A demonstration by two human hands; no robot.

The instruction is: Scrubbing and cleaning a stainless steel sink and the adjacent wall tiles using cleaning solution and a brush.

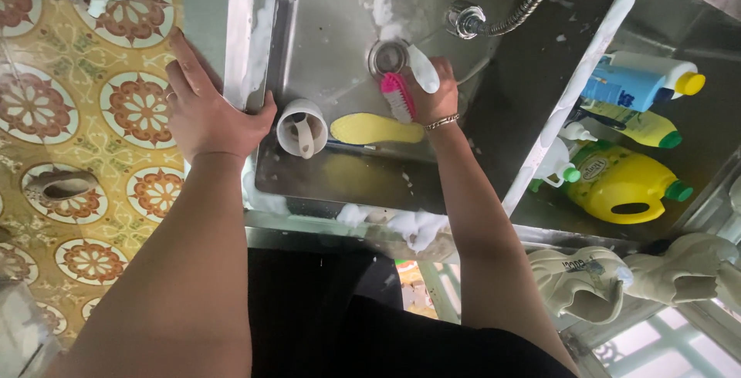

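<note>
- Nearest the camera: both forearms are reaching down over the sink's front rim (324,227), with dark clothing below them.
- The right hand (434,100) is holding a scrub brush (398,96), pink bristles and white handle, fingers (441,69) curled shut around the handle. The bristle end is pointing down at the yellow insole (377,128), apparently so it can bear on it.
- The insole is lying flat on the sink floor, near the front wall and just below the drain (387,55), touching or nearly touching the brush; I cannot tell which.
- The left hand (207,112) is pressing on the sink's left rim, fingers (185,58) spread and flat, thumb hooked over the edge, holding nothing; likely bracing the body.
- A white mug (301,126) is lying on its side just left of the insole, handle facing the camera.
- A metal spray hose (509,11) is hanging above the drain; foam is clinging to the rims.
- To the right, detergent bottles (629,181) are sitting in a side compartment, and pale shoes (587,278) are resting on the ledge.
- A patterned tile floor (93,193) is showing on the left.
</note>
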